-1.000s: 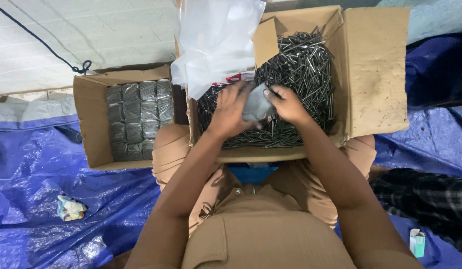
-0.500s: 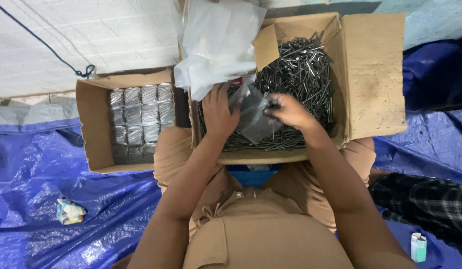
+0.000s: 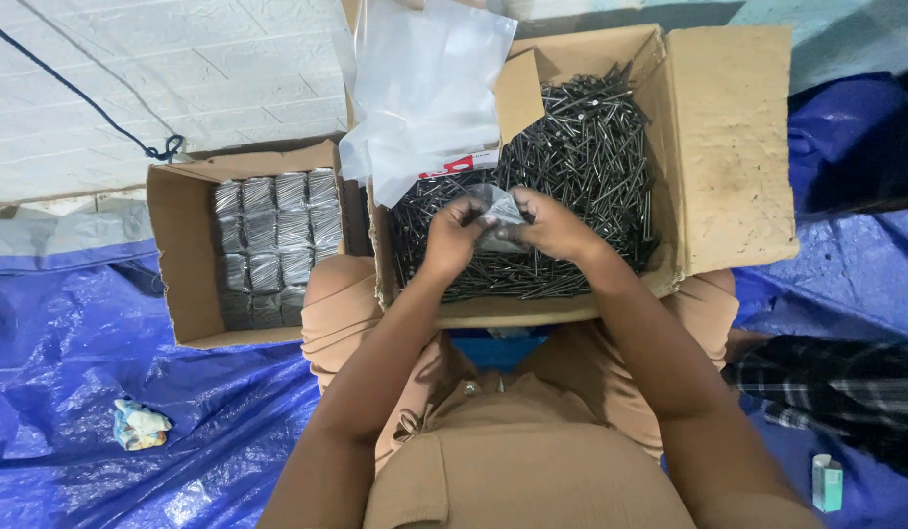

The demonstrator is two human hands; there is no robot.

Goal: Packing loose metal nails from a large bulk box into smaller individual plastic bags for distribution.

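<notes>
The left hand [image 3: 452, 233] and the right hand [image 3: 552, 227] meet over the middle of a large cardboard box [image 3: 728, 147], and each grip is pinched shut on the same small clear plastic bag [image 3: 500, 208]. The left fingers clamp the bag's left edge and the right fingers clamp its right side, so the bag hangs stretched between them, just above the box's contents. What is inside the bag cannot be made out.

Under the hands lies a deep heap of dark loose nails [image 3: 581, 147] that fills the box, lying criss-cross in every direction. The box rests on the person's lap, against the tan trousers [image 3: 346, 313]. A stack of larger clear plastic sheets [image 3: 424, 88] drapes over the box's far left corner and its upright flap.

To the left, touching the big box, stands a smaller cardboard box [image 3: 179, 284] packed with rows of silvery filled packets [image 3: 272, 235]. Both boxes sit on a crumpled blue tarpaulin [image 3: 101, 362]. A crumpled scrap of wrapper [image 3: 140, 424] lies on the tarpaulin near the left, and a small pale green carton [image 3: 827, 482] stands at the lower right. A dark cord [image 3: 91, 103] runs across the white sheet beyond.
</notes>
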